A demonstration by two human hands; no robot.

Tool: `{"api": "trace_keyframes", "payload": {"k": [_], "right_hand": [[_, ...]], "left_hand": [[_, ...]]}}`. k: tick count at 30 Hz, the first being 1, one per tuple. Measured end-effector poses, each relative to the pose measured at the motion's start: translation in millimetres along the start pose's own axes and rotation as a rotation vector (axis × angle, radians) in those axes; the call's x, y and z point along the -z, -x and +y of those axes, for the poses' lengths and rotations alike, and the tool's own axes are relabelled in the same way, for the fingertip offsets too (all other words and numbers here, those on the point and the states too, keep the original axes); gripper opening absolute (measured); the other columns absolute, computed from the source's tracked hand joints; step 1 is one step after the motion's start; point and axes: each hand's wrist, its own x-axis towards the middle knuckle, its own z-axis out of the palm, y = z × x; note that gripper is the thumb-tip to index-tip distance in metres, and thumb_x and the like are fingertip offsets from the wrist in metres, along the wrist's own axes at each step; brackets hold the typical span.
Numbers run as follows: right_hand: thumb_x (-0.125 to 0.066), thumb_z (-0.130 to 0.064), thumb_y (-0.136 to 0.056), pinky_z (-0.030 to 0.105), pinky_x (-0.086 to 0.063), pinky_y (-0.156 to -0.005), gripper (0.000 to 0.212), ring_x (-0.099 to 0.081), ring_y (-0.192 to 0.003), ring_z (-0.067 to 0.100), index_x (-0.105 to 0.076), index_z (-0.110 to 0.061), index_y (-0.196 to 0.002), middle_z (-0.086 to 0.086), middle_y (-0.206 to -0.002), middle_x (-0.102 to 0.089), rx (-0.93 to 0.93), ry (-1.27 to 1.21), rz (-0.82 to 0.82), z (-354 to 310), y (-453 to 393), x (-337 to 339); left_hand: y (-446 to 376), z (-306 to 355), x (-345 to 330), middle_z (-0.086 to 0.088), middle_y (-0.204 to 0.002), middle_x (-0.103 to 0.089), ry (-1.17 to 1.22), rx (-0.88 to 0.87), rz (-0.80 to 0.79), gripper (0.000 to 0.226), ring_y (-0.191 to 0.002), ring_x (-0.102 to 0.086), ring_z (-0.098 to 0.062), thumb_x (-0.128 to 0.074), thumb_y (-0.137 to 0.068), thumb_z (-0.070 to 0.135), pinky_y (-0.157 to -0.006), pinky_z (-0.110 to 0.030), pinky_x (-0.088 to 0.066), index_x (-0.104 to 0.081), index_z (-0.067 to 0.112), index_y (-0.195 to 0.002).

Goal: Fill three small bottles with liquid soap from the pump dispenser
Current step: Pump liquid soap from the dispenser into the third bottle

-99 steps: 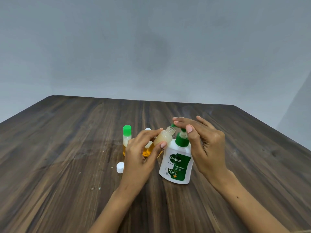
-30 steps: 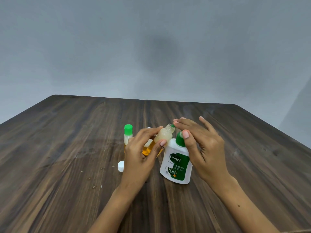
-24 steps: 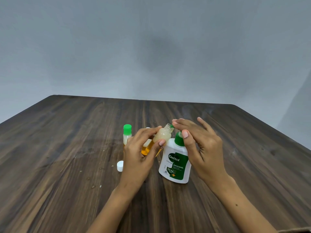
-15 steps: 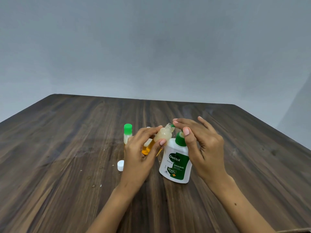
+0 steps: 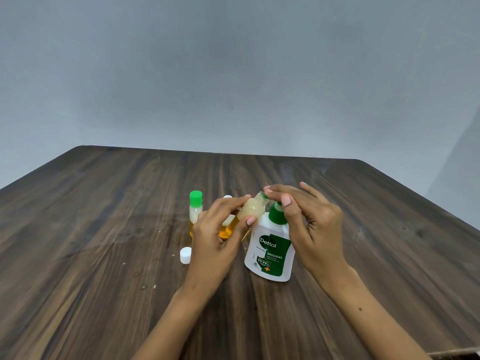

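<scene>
altogether three small bottles [image 5: 253,210], one pump dispenser [image 5: 271,252], one loose cap [image 5: 185,255]

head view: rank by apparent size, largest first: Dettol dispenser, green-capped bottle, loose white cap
1. Dettol dispenser, clearly largest.
2. Green-capped bottle; its lower part sits behind the left hand, so its full size is not visible, and it stands farther from the camera.
3. Loose white cap, smallest.

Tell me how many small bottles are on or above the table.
3: green-capped bottle standing left, a white-capped bottle mostly hidden behind the left hand, and an open bottle held tilted at the Dettol dispenser.
</scene>
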Motion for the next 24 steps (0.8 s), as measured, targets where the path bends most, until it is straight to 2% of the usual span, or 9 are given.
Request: {"api": "trace_keyframes", "payload": {"k": [8,16,24], "right_hand": [[-0.04,-0.027,-0.098,0.046,-0.045,-0.101,0.039,-0.067,-0.103,0.007,-0.075,-0.011,-0.098,-0.005,-0.106,-0.073,-0.001,0.003,-0.021,0.6,-5.8,2.7],[-0.04,-0.028,-0.098,0.048,-0.048,-0.097,0.039,-0.068,-0.099,0.006,-0.076,-0.011,-0.097,-0.007,-0.102,-0.073,-0.019,-0.016,-0.007,-0.2,-1.3,1.1],[-0.04,-0.027,-0.098,0.046,-0.046,-0.1,0.039,-0.067,-0.102,0.006,-0.075,-0.011,-0.098,-0.006,-0.106,-0.072,-0.001,0.007,-0.025,0.6,-6.2,3.4]], "left_hand": [[0.9,-0.4,0.2,0.013,-0.104,-0.067,0.002,0.01,0.005,0.026,-0.099,-0.064,-0.01,-0.06,-0.089,0.037,-0.083,-0.034,-0.052,-0.065,0.025,-0.111],[0.5,-0.6,0.1,0.008,-0.102,-0.068,0.007,0.015,-0.012,0.032,-0.097,-0.064,-0.011,-0.061,-0.089,0.035,-0.082,-0.024,-0.052,-0.067,0.014,-0.112],[0.1,0.7,0.9,0.007,-0.106,-0.068,0.018,0.035,-0.021,0.036,-0.102,-0.063,-0.011,-0.06,-0.088,0.038,-0.084,-0.014,-0.047,-0.066,0.015,-0.114]]}}
